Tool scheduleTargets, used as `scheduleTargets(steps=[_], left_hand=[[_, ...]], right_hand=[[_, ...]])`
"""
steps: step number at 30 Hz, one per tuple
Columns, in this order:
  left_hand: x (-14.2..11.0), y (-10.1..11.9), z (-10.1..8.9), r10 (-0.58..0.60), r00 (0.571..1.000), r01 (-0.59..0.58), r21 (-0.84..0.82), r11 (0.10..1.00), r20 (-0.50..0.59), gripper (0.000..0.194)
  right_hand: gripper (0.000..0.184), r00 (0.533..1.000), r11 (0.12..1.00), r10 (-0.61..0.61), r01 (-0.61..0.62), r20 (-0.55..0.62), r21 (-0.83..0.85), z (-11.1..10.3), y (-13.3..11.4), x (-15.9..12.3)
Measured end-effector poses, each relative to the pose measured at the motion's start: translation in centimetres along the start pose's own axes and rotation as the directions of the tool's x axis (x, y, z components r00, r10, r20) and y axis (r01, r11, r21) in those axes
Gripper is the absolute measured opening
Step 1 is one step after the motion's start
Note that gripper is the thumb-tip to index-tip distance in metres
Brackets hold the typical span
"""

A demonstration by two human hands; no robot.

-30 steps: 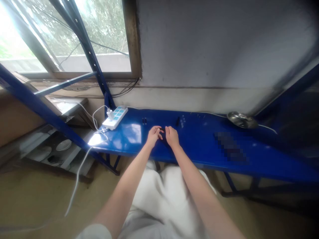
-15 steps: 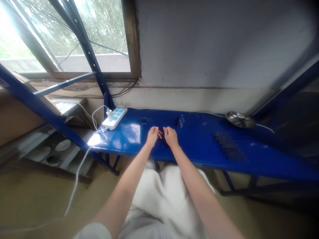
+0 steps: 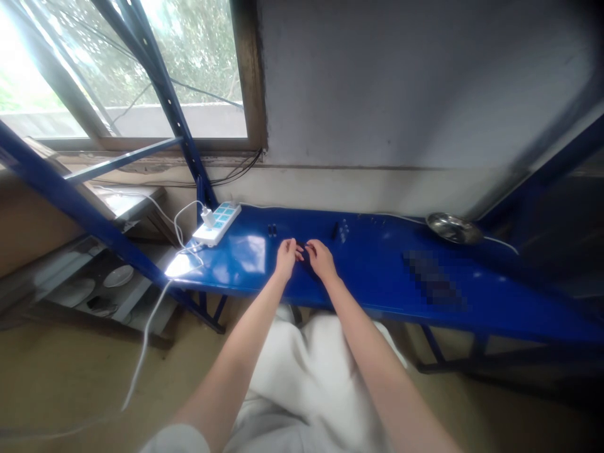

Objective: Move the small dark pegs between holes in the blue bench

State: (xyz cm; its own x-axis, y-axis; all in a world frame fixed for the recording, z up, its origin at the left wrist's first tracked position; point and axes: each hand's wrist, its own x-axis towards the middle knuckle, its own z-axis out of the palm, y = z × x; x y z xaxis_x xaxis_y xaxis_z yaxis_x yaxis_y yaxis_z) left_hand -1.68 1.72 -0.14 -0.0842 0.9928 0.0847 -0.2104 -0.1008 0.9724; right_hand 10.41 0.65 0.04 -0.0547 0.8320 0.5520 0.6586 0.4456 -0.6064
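Observation:
Over the near middle of the blue table (image 3: 372,277), my left hand (image 3: 287,257) and my right hand (image 3: 319,257) are close together. Between their fingertips is a small dark piece (image 3: 301,243), too small to name. The fingers of my left hand are closed on it, with the lower ones curled. My right thumb and fingers are pinched at its right end. Two small dark cylinders (image 3: 272,230) stand side by side beyond my left hand. Past my right hand lie a black stick-like piece (image 3: 335,229) and several small clear pieces (image 3: 344,231).
A white power strip (image 3: 217,224) with a plug and cable lies at the table's left end. A shiny metal bowl (image 3: 453,228) is at the back right, with a pixelated dark object (image 3: 434,277) nearer. Blue rack posts (image 3: 165,94) rise at the left, by the window.
My right hand has shifted slightly left, and its fingers have changed their bend around the dark piece. My left hand has barely moved. The things on the table lie as before.

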Motion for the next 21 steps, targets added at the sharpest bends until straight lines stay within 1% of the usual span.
scheduleTargets(steps=[4,9,12,14,16,18,21], left_hand=[[-0.05,-0.16,-0.17,0.036,0.998,-0.036,0.003,0.999,0.056,0.027],[-0.08,-0.18,-0.29,0.057,0.995,-0.057,0.002,0.998,0.078,0.023],[0.02,-0.28,-0.24,0.053,0.997,-0.054,0.015,0.998,0.051,0.02],[0.06,-0.29,-0.16,0.047,0.999,-0.047,0.029,0.998,-0.004,0.018],[0.05,-0.21,-0.06,0.041,0.997,-0.038,0.037,0.999,-0.066,0.017],[-0.01,-0.08,0.02,0.032,0.994,-0.028,0.048,0.998,-0.102,0.017],[-0.16,0.08,0.08,0.02,0.997,-0.013,0.09,0.996,-0.08,0.018]], right_hand=[[0.028,0.999,0.996,-0.053,0.052,-0.002,-0.07,0.04,0.11,0.03],[0.029,0.998,0.988,-0.042,0.047,0.035,-0.146,0.1,0.13,0.05],[0.029,0.998,0.98,-0.016,0.029,0.068,-0.195,0.11,-0.08,0.1],[0.028,0.997,0.975,-0.009,0.025,0.076,-0.219,0.11,-0.19,0.12],[0.028,0.998,0.973,-0.009,0.023,0.062,-0.228,0.1,-0.19,0.12],[0.028,1.0,0.976,-0.014,0.02,0.028,-0.215,0.1,-0.04,0.14],[0.027,0.997,0.988,-0.02,0.009,-0.071,-0.153,0.09,0.33,0.2]])
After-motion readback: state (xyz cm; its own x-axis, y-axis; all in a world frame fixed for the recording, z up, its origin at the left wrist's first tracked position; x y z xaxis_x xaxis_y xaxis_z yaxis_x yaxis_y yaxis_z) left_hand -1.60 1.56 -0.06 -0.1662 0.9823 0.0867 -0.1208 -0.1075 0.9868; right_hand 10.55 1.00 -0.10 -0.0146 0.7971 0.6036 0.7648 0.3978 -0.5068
